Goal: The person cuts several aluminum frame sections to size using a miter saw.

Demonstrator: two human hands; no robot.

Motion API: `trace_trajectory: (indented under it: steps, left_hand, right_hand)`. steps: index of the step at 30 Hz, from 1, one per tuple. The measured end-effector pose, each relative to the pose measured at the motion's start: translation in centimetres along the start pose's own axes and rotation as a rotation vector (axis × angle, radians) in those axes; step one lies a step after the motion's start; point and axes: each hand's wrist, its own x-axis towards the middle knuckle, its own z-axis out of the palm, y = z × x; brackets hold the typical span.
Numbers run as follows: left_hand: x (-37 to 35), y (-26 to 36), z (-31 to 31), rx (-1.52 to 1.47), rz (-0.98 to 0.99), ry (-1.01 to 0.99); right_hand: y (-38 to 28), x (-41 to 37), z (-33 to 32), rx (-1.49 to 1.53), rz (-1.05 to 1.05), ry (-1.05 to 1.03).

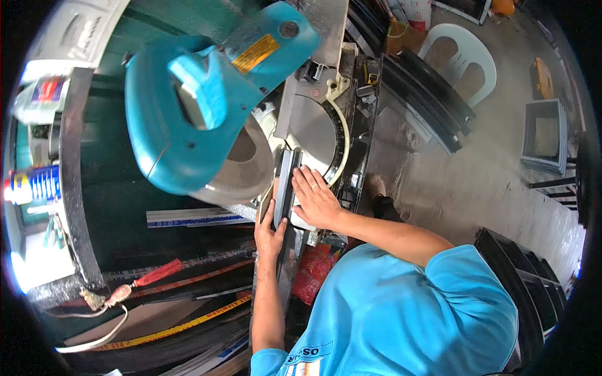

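Observation:
A dark metal profile point(286, 188) lies lengthwise on the bed of a teal miter saw point(216, 106), close to the round grey turntable point(316, 135). My left hand point(269, 237) grips the profile near its lower end, fingers along its left side and thumb on the right. Against the profile's right side rests my right hand point(318, 199), fingers stretched out and close together, a ring on one of them. The saw's large round blade and guard point(241, 166) are just left of the profile's upper end. Part of the profile is hidden under my hands.
Long strips and profiles point(188, 313) are stacked at the left, with a red-tasselled cord point(157, 274) above them. A shelf point(78, 182) holds a blue spray can point(34, 185). Dark profiles point(426, 94), a white plastic chair point(467, 56) and frames point(542, 138) stand on the right.

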Motion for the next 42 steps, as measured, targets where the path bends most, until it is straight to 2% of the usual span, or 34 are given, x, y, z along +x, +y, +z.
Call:
trace_trajectory:
  steps: [3, 6, 9, 11, 14, 19, 22, 42]
  left_hand:
    - [0.0, 0.3, 0.4, 0.013, 0.005, 0.04]
    - [0.1, -0.1, 0.6, -0.013, -0.099, 0.063]
    - [0.2, -0.1, 1.0, 0.025, -0.024, 0.125]
    - [0.2, -0.4, 1.1, 0.055, -0.014, 0.113]
    - [0.0, -0.7, 1.2, -0.053, -0.134, 0.072]
    - [0.2, 0.3, 1.0, 0.08, -0.062, 0.105]
    - [0.3, 1.2, 1.0, 0.091, -0.11, 0.112]
    - [0.4, 1.6, 1.1, 0.04, -0.129, 0.124]
  right_hand:
    - [0.6, 0.8, 0.0, 0.002, 0.022, 0.024]
    - [0.8, 0.9, 0.3, -0.005, 0.007, 0.031]
    - [0.7, 1.1, 0.4, 0.007, 0.036, 0.04]
    - [0.7, 1.3, 0.5, -0.001, 0.046, 0.03]
    - [0.6, 1.3, 0.6, -0.063, 0.058, -0.03]
    - [0.6, 1.5, 0.7, -0.085, 0.065, -0.064]
    - [0.5, 1.5, 0.6, -0.072, 0.079, -0.078]
    - [0.5, 1.5, 0.7, -0.061, 0.084, -0.068]
